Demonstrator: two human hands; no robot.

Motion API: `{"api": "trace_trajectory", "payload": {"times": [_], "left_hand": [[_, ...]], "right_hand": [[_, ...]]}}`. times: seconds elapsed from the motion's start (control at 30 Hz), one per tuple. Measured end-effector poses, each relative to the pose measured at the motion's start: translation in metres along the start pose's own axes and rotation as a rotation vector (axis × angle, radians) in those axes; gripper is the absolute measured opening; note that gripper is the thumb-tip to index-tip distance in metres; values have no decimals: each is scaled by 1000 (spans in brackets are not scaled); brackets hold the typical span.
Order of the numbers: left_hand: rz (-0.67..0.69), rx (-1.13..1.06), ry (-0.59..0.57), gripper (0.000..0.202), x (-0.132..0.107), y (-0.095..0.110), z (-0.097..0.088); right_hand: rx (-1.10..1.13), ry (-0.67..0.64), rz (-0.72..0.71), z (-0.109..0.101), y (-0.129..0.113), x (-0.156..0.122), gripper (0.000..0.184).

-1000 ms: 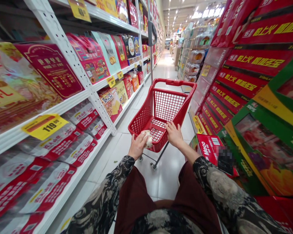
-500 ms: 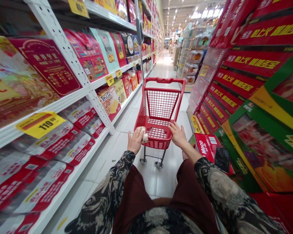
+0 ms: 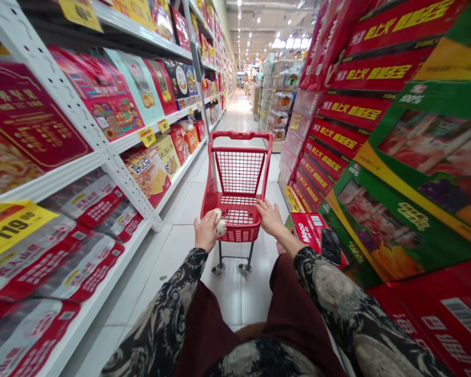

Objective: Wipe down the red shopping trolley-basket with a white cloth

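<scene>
A small red shopping cart (image 3: 235, 234) with a mesh basket stands upright just ahead of me. My left hand (image 3: 207, 230) is closed on a crumpled white cloth (image 3: 220, 225), pressing it to the near left corner of the basket rim. My right hand (image 3: 270, 217) has its fingers hooked over the right rim of the cart, somewhat spread; its palm side is hidden. The basket's mesh floor shows between my hands.
White shelving (image 3: 131, 230) with boxed foods and shrink-wrapped bottles lines the left. Stacked red drink cartons (image 3: 361, 110) and green fruit-juice boxes (image 3: 377, 220) crowd the right. A red Meco box (image 3: 308, 230) with a dark flat object (image 3: 332, 246) sits beside my right forearm.
The view has turned slightly right, so the cart and shelves appear further left. Both hands keep nearly the same places on the cart; the cloth stays in my left hand.
</scene>
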State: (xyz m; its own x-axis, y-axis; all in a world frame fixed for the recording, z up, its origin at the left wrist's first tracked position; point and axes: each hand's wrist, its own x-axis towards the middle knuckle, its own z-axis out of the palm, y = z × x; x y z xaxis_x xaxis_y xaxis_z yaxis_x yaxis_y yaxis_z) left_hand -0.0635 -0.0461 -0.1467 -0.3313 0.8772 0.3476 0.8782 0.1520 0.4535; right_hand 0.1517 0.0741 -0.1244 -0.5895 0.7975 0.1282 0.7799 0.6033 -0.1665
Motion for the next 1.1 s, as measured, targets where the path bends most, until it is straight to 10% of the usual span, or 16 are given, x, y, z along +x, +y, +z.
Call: {"api": "trace_trajectory", "payload": {"times": [0.2, 0.43, 0.53, 0.7, 0.8, 1.1], "left_hand": [[-249, -849, 46, 44, 11, 63, 18], [-358, -1705, -458, 59, 10, 122, 10], [-296, -1434, -480, 57, 7, 114, 4], [-70, -386, -88, 45, -6, 69, 14], [35, 43, -45, 48, -20, 47, 24], [163, 280, -91, 53, -26, 34, 30]], "right_hand": [[333, 220, 12, -8, -23, -21, 49], [785, 444, -86, -2, -59, -29, 50], [802, 491, -86, 1, -47, -28, 40], [580, 590, -66, 4, -25, -42, 38], [354, 466, -147, 18, -29, -51, 35], [149, 392, -333, 47, -36, -51, 29]]}}
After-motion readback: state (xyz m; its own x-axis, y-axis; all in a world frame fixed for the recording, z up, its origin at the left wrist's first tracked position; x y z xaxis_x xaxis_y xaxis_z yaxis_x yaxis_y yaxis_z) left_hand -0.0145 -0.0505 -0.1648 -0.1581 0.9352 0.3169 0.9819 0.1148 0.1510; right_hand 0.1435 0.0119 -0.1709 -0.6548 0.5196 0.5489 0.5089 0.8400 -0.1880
